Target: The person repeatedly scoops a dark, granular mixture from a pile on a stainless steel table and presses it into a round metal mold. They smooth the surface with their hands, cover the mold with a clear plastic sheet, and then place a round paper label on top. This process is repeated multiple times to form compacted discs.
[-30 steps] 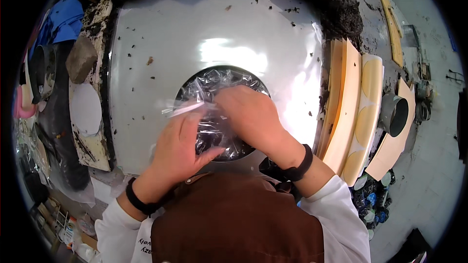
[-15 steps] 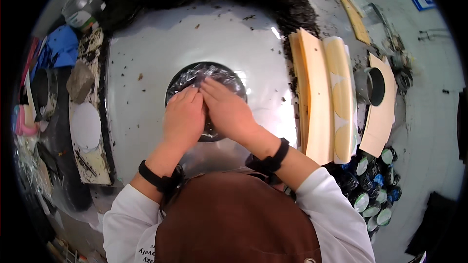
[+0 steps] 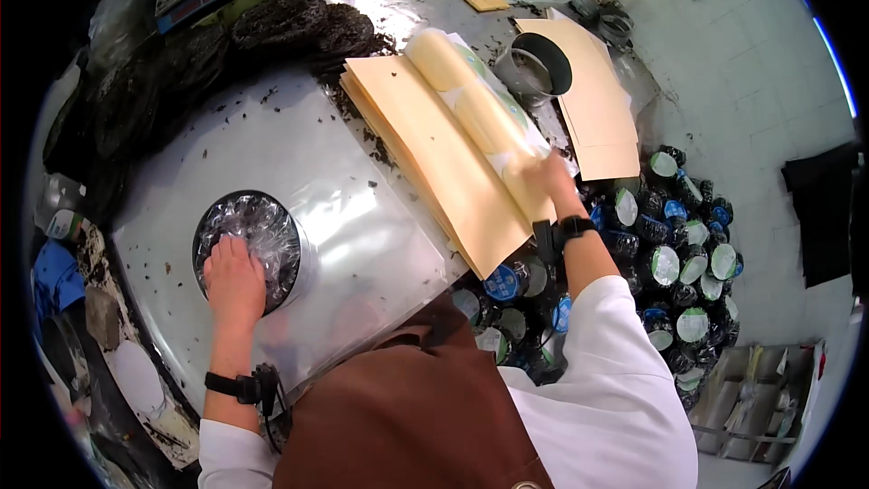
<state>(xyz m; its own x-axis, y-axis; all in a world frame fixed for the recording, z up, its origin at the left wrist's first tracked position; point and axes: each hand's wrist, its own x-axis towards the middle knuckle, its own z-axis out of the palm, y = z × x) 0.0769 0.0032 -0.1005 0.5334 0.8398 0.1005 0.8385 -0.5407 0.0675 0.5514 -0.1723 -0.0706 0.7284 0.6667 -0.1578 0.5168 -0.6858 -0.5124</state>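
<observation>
My left hand (image 3: pixel 237 281) rests with its fingers laid on crinkled clear plastic wrap (image 3: pixel 262 228). That wrap sits inside a round metal ring (image 3: pixel 299 282) with a dark rim, and dark material shows through it. Over to the right, my right hand (image 3: pixel 549 181) is at the near end of a rolled sheet of round labels (image 3: pixel 480 118). Motion blurs its fingers, so whether they grip the sheet cannot be made out. Under the roll lies a stack of cream-coloured paper sheets (image 3: pixel 425 154).
A clear plastic sheet (image 3: pixel 362 244) covers the table. Dark crumbly clumps (image 3: pixel 281 20) line its far side. An open metal cylinder (image 3: pixel 534 68) stands beyond the roll. Several black wrapped packs with round labels (image 3: pixel 692 324) are heaped at right. A grey stone block (image 3: pixel 101 317) sits left.
My right hand has left the ring and moved right to the label roll. My left hand stays on the wrap. The view has turned to the right.
</observation>
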